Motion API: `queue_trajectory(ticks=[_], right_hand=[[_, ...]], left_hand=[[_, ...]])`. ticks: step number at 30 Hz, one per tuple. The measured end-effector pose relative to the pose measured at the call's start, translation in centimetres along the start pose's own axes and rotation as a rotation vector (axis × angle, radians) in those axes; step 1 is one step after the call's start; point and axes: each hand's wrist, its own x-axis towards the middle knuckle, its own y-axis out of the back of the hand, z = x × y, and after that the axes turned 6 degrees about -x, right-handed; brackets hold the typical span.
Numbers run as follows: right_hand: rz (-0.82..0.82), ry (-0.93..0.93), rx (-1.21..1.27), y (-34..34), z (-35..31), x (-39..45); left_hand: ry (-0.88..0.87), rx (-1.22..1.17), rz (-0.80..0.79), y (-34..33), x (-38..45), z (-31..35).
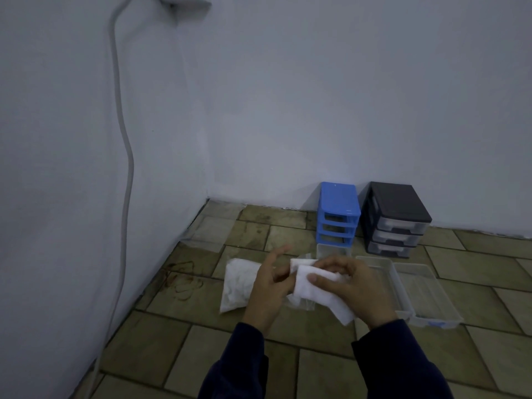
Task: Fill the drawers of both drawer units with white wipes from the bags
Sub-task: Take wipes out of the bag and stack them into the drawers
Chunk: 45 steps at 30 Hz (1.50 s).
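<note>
Both sleeves low. My right hand pinches white wipes; left hand steadies them, index finger straight. Bag lies under my left; pulled-out clear drawers wait right; blue unit and black unit beyond.

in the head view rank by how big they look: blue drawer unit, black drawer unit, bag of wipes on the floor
1. black drawer unit
2. bag of wipes, partly hidden by the left hand and nearer the camera, so its place is unsure
3. blue drawer unit
</note>
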Motion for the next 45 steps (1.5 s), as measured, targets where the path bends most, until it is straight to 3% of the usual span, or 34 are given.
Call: queue_trajectory(ticks=[4,11,31,34,37,40,45], right_hand=[[0.139,0.011,-0.112,0.0,-0.1,0.0],[0.171,0.022,-0.139,-0.2,-0.3,-0.3],[0.246,0.090,-0.135,-0.3,1.0,0.2],[0.224,-0.009,-0.012,0.0,1.4,0.4],[0.140,-0.229,0.364,0.3,1.8,0.6],[0.119,-0.315,0.618,0.3,1.8,1.1],[0.071,-0.317,0.670,0.3,2.1,0.9]], left_hand=[[0.011,0.016,-0.055,0.1,0.2,0.0],[0.037,0.059,-0.131,0.3,0.5,0.1],[-0.061,0.030,-0.040,0.4,-0.3,0.2],[-0.094,0.026,0.044,0.7,0.0,-0.1],[-0.124,-0.016,0.133,1.1,0.3,-0.2],[-0.122,-0.033,0.206,1.3,0.3,-0.1],[-0.169,0.119,0.299,1.5,0.2,-0.5]])
